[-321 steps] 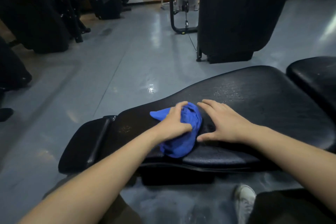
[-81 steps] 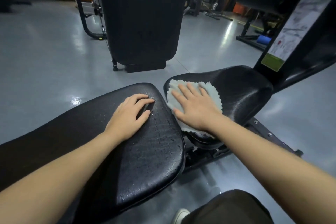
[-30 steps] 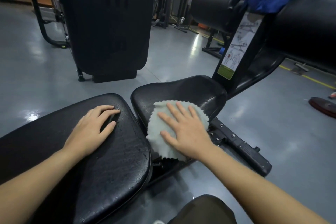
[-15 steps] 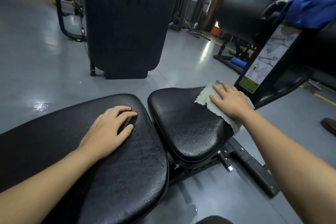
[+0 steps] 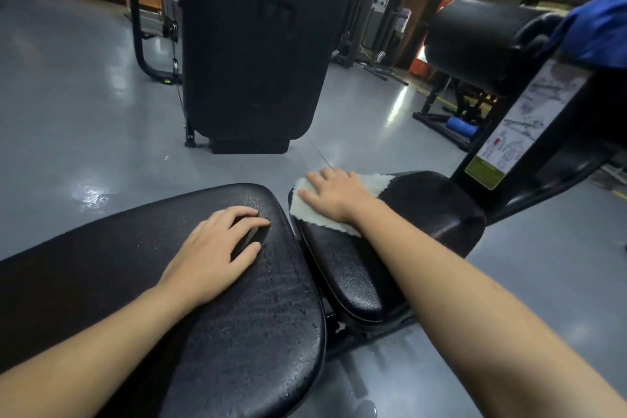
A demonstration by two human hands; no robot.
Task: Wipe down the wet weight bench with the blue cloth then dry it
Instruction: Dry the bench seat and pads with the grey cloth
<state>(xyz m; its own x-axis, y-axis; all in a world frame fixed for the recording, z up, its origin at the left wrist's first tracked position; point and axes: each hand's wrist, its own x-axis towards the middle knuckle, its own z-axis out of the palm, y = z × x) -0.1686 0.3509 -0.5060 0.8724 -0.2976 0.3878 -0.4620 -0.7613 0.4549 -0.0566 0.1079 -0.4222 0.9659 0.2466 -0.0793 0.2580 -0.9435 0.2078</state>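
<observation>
The black weight bench has a long back pad beaded with water drops and a smaller seat pad to its right. My left hand rests flat on the back pad near its right end. My right hand presses a pale grey-white cloth flat onto the far left corner of the seat pad. The blue cloth lies draped over the roller pad at the upper right, away from both hands.
A tall black machine stands on the grey floor just beyond the bench. The bench's upright post with an instruction label rises at the right. More gym frames and a blue roller sit farther back.
My right hand slid the pale cloth from the seat pad's far right corner to its far left corner. The left hand stayed on the back pad.
</observation>
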